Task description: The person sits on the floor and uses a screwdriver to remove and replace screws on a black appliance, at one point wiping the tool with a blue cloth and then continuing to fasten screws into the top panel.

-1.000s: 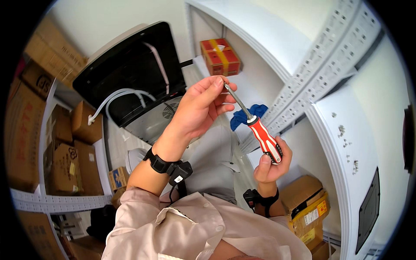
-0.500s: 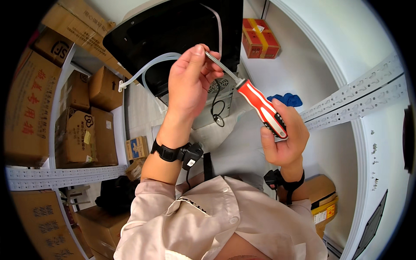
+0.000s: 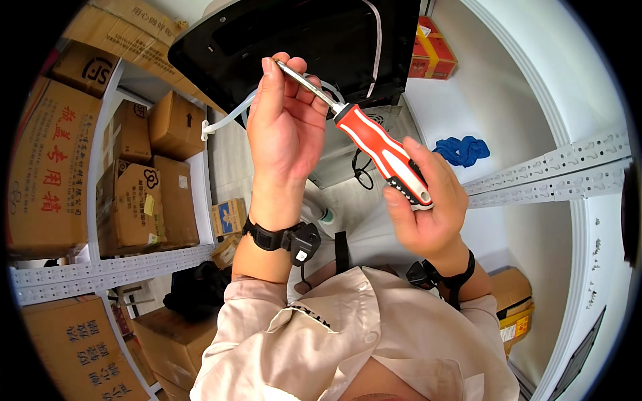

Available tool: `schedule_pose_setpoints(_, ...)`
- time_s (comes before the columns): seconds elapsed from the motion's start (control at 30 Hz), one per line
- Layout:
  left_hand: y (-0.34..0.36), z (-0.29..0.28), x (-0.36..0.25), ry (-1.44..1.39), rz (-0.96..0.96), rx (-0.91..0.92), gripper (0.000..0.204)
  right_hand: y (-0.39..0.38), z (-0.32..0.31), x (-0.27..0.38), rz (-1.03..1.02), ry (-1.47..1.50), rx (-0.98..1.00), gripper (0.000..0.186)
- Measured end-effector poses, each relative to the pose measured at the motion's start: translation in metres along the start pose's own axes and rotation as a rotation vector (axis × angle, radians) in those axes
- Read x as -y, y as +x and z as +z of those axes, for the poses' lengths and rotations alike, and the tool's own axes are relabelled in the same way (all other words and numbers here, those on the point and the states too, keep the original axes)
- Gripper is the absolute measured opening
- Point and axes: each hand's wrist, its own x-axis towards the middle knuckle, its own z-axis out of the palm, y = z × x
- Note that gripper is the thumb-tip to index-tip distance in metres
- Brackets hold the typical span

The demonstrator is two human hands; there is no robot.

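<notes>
The way ahead is being blocked by a black panel (image 3: pixel 301 37), the left by brown boxes (image 3: pixel 177 125). The gap between left hand (image 3: pixel 284 130) and right hand (image 3: pixel 436 204) is being crossed by the screwdriver (image 3: pixel 378 142). Room is being left between the red box (image 3: pixel 435 48) and blue cloth (image 3: pixel 463 152).

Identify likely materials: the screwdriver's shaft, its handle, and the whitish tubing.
Screwdriver shaft: metal, likely steel; smooth, silvery, with bright highlights.
Screwdriver handle: probably moulded plastic, from its smooth, slightly glossy red-and-white contours; the black textured section may be rubber, can't confirm.
Whitish tubing: probably flexible plastic or silicone; smooth, gently curved.
</notes>
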Motion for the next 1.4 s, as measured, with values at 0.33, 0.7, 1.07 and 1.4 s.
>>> schedule_pose_setpoints(0.33,0.002,0.009,0.012,0.151,0.053,-0.084,0.028,0.003,0.0,-0.016,-0.077,-0.176,-0.102,0.053)
schedule_pose_setpoints(0.7,0.002,0.018,-0.004,0.329,0.042,0.071,0.028,-0.007,-0.006,-0.023,-0.108,-0.167,-0.143,0.05)
schedule_pose_setpoints(1.07,0.026,0.018,-0.026,1.427,0.639,0.088,0.035,-0.019,-0.018,-0.031,-0.091,-0.134,-0.158,0.05)
schedule_pose_setpoints(1.4,0.086,0.022,-0.055,2.476,0.573,0.283,0.071,-0.025,-0.022,-0.052,-0.04,-0.113,-0.206,0.05)
